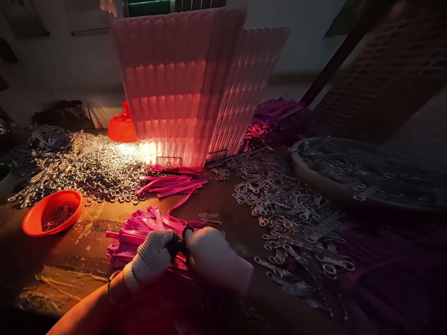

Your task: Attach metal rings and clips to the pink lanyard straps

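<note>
Both hands wear pale work gloves and meet over a heap of pink straps (139, 228). My left hand (153, 253), in a dotted glove with dark fingertips, is closed in a pinch. My right hand (209, 249) is closed too, its thumb and fingers turned toward the left ones. Between them the fingertips are dark, and what they grip is hidden. One pink strap (181, 202) curves up from behind the hands toward a smaller bunch of pink straps (171, 185) further back.
A lit orange lamp (122, 128) hangs over a pile of metal ring-ended pieces (104, 174). An orange bowl (30, 223) stands at left. Ribbed translucent panels (167, 83) rise behind. More metal pieces (286, 209) and a large round basin (303, 165) lie at right.
</note>
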A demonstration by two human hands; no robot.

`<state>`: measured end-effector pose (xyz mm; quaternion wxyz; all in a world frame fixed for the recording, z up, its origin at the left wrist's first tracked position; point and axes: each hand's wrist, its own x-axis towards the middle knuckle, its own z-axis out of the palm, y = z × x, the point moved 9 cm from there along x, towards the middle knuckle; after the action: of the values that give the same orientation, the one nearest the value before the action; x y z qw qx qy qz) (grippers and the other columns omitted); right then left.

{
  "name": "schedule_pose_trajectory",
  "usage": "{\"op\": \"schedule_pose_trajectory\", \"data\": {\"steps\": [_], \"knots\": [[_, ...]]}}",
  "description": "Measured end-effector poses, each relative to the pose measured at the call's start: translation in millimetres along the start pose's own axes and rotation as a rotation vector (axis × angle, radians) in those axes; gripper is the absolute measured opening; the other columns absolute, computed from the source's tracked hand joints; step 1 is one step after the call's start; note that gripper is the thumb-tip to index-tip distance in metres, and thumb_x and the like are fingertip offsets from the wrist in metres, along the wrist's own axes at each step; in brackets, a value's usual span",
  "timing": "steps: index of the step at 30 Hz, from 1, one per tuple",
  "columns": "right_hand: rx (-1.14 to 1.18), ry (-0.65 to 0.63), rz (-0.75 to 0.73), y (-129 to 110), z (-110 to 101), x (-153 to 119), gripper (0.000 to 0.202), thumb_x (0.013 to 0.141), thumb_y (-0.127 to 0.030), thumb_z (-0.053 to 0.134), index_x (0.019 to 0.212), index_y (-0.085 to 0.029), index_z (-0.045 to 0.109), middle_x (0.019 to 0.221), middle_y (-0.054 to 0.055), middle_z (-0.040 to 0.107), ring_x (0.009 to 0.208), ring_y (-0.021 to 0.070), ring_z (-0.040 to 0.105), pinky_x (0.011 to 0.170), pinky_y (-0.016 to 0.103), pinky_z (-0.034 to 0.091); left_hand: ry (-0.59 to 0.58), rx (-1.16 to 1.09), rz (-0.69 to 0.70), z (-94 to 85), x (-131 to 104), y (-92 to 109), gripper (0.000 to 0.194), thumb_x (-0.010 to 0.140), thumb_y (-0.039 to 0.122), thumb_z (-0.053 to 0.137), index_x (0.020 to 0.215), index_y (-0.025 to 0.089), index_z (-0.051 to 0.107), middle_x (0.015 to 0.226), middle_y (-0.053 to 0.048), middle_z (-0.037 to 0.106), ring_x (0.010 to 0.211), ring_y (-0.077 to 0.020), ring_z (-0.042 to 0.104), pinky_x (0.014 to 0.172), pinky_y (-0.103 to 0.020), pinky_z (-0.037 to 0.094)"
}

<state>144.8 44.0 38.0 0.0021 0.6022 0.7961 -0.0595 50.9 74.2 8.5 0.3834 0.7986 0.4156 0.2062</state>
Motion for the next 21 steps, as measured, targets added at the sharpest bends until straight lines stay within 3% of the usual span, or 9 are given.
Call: {"op": "schedule_pose_trajectory", "data": {"steps": [4, 8, 10, 12, 14, 16, 17, 19, 21], "knots": [[-0.026, 0.012, -0.08, -9, -1, 1, 0.016, 0.082, -0.017, 0.052, 0.093, -0.015, 0.064, 0.073, 0.011, 0.07, 0.062, 0.0254, 0.066, 0.052, 0.032, 0.022, -0.066, -0.003, 0.029, -4.8, 3, 4, 0.023, 0.087, 0.021, 0.053, 0.07, 0.014, 0.067, 0.065, -0.002, 0.066, 0.06, -0.0135, 0.052, 0.058, -0.023, 0.034], [-0.001, -0.005, -0.04, -5, -2, -7, 0.014, 0.083, -0.02, 0.054, 0.09, -0.016, 0.065, 0.072, 0.01, 0.069, 0.063, 0.0233, 0.063, 0.055, 0.031, 0.028, -0.181, -0.078, 0.062, -28.5, 7, 5, 0.021, 0.088, 0.027, 0.058, 0.08, 0.017, 0.075, 0.076, -0.003, 0.072, 0.069, -0.0161, 0.059, 0.064, -0.023, 0.044], [0.046, 0.014, -0.02, 7, -6, -16, 0.014, 0.084, -0.024, 0.056, 0.086, -0.016, 0.067, 0.076, 0.011, 0.069, 0.068, 0.0236, 0.063, 0.06, 0.032, 0.033, -0.137, -0.109, 0.031, -48.2, 11, -5, 0.019, 0.085, 0.029, 0.064, 0.09, 0.018, 0.078, 0.085, -0.005, 0.075, 0.078, -0.0186, 0.064, 0.071, -0.025, 0.048], [0.122, 0.051, -0.022, 29, -12, -25, 0.013, 0.082, -0.023, 0.059, 0.087, -0.017, 0.068, 0.088, 0.011, 0.07, 0.078, 0.024, 0.063, 0.068, 0.032, 0.038, -0.017, -0.173, -0.038, -65.9, 15, -22, 0.023, 0.081, 0.033, 0.07, 0.097, 0.019, 0.078, 0.093, -0.008, 0.076, 0.084, -0.0201, 0.066, 0.077, -0.027, 0.051], [0.221, 0.096, 0.004, 68, -14, -25, 0.019, 0.082, -0.021, 0.059, 0.097, -0.018, 0.07, 0.102, 0.01, 0.07, 0.09, 0.0228, 0.063, 0.076, 0.03, 0.041, 0.073, -0.362, -0.163, -69.0, 17, -44, 0.03, 0.081, 0.039, 0.071, 0.101, 0.017, 0.077, 0.089, -0.009, 0.074, 0.074, -0.0164, 0.064, 0.067, -0.024, 0.05], [0.297, 0.103, 0.132, 127, -7, -16, 0.025, 0.089, -0.024, 0.055, 0.11, -0.021, 0.069, 0.111, 0.008, 0.07, 0.098, 0.0195, 0.063, 0.082, 0.026, 0.042, 0.073, -0.679, -0.347, -51.6, 20, -64, 0.039, 0.084, 0.048, 0.067, 0.104, 0.015, 0.075, 0.081, -0.008, 0.071, 0.056, -0.0096, 0.054, 0.051, -0.019, 0.043], [0.272, 0.058, 0.264, 163, 3, -8, 0.025, 0.092, -0.025, 0.052, 0.109, -0.022, 0.07, 0.111, 0.007, 0.071, 0.1, 0.0179, 0.064, 0.082, 0.024, 0.042, 0.04, -0.852, -0.443, -37.5, 21, -69, 0.044, 0.085, 0.05, 0.066, 0.107, 0.014, 0.074, 0.083, -0.008, 0.07, 0.053, -0.008, 0.052, 0.048, -0.018, 0.041], [0.129, -0.061, 0.557, 231, 26, 4, 0.025, 0.093, -0.023, 0.05, 0.102, -0.016, 0.072, 0.104, 0.013, 0.073, 0.096, 0.0222, 0.066, 0.078, 0.028, 0.043, -0.039, -1.135, -0.578, -11.5, 25, -64, 0.049, 0.081, 0.051, 0.07, 0.112, 0.013, 0.072, 0.096, -0.012, 0.071, 0.061, -0.01, 0.059, 0.051, -0.019, 0.046], [0.059, -0.086, 0.654, 271, 41, 23, 0.028, 0.09, -0.015, 0.049, 0.105, -0.01, 0.072, 0.106, 0.02, 0.072, 0.097, 0.0266, 0.067, 0.078, 0.032, 0.043, -0.106, -1.278, -0.603, 3.5, 32, -46, 0.05, 0.074, 0.04, 0.078, 0.114, 0.013, 0.071, 0.109, -0.014, 0.069, 0.077, -0.0154, 0.065, 0.06, -0.022, 0.051]]}}
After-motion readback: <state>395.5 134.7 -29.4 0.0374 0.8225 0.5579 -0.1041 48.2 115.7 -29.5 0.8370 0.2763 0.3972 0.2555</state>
